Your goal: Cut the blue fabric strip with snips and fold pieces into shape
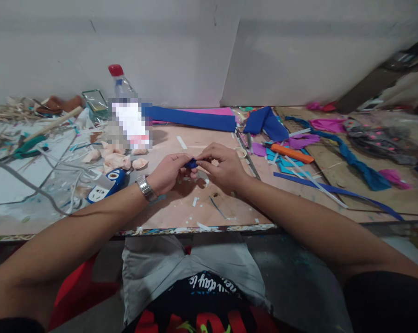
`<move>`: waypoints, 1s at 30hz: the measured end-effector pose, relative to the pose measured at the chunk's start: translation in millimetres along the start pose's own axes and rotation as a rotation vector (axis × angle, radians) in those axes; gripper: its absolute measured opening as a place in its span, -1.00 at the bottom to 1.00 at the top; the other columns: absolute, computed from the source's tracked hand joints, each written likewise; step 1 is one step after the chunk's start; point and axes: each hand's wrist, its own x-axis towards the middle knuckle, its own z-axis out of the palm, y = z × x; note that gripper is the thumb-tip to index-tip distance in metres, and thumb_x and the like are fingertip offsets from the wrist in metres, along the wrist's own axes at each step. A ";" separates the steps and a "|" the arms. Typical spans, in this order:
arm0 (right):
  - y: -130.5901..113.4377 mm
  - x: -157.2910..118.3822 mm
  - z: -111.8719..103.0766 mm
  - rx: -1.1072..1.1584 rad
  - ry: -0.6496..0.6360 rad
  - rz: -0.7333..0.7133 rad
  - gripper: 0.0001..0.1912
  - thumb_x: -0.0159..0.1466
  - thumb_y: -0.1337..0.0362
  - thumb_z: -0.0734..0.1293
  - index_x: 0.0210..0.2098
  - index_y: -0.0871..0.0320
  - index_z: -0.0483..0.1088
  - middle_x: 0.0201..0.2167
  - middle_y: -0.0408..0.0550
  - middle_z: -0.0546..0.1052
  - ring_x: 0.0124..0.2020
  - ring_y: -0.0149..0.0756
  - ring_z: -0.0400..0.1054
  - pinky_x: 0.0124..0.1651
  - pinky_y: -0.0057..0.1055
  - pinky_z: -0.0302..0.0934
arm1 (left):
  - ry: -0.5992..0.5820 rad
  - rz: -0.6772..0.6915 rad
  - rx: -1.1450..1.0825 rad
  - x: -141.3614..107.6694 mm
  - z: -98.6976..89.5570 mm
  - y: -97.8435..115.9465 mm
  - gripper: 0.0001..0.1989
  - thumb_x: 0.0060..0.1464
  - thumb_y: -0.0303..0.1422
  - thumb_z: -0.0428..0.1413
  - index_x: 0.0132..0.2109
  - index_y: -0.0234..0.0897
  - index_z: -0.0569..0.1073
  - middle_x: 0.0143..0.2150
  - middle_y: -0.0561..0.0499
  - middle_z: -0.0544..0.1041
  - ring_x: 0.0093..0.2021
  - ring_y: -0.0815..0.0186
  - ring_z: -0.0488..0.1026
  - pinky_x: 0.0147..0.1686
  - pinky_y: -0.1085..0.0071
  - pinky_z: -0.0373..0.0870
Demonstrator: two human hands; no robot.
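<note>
A small dark-blue piece, which looks like folded crepe paper or cloth, is pinched between my two hands above the table's middle. My left hand, with a metal watch at the wrist, grips it from the left between thumb and fingers. From the right, the thumb and fingertips of my right hand close on its other side. Its exact shape is partly hidden by the fingers. Just right of my right hand lie a roll of tape and a dark, long blade-like tool.
Behind stand a red-capped bottle and folded blue strips. Crumpled pale pink pieces, a blue-white power strip and cables lie left. An orange cutter, a long blue strip and white sticks lie right.
</note>
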 end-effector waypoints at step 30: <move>2.3 2.2 -9.1 -0.145 -0.245 -0.219 -0.87 0.24 0.46 0.36 -0.28 0.10 0.46 -0.12 -0.02 0.43 -0.14 -0.24 0.39 -0.09 -0.28 0.37 | 0.038 -0.039 0.052 0.3 0.7 3.6 -0.75 0.25 -0.23 0.16 -0.32 -0.32 0.50 -0.46 0.02 0.50 -0.53 0.43 0.45 -0.55 0.52 0.24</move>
